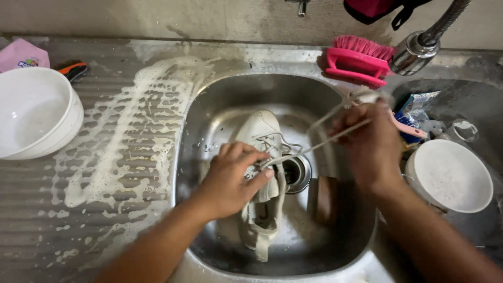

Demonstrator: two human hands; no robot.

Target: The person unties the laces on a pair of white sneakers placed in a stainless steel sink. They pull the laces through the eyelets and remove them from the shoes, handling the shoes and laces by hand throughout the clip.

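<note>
We look down into a steel sink [209, 105] where a white sneaker [260, 173] lies lengthwise on the bottom, toe pointing away from us, its middle beside the round drain [296, 173]. Our left hand [230, 178] rests on top of the shoe with its fingers curled, pinching one end of a white shoelace [319, 142] near the eyelets. The lace runs taut up and to the right to our right hand [369, 144], which is closed around its other end above the sink's right side; that hand is motion-blurred. White soap foam [141, 120] spreads across the ribbed draining board [31, 209] to the left of the sink. On that board sits an empty white bowl [34, 112], with a pink cloth [21, 54] and a dark, orange-edged brush [72, 69] just behind it. At the sink's far rim lies a pink scrubbing brush [359, 57], and a metal faucet head [414, 52] hangs beside it. To the right, another white bowl [450, 175] stands tilted among blurred items.
</note>
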